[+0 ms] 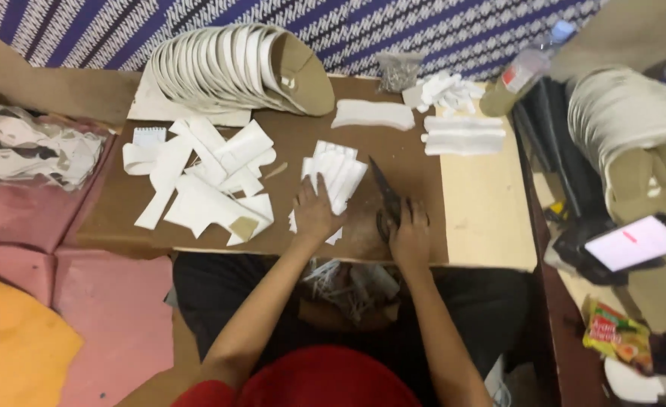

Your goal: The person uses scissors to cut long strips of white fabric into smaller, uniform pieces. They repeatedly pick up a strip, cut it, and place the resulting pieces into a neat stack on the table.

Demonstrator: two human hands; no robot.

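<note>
From the head camera I see my left hand (314, 215) lying flat, fingers spread, pressing on a small stack of white cut pieces (333, 177) near the front edge of the brown board (401, 158). My right hand (410, 237) sits just beside it at the same front edge, fingers curled around the handles of dark scissors (385, 200), whose closed blades point toward the far edge. A loose heap of white offcuts (205, 181) covers the board's left half. At the far left corner leans a fanned row of white sole-shaped pieces (235, 68). 2 white strips (461, 136) lie at the right edge, and a lit phone (634, 243) rests well apart on the right.
</note>
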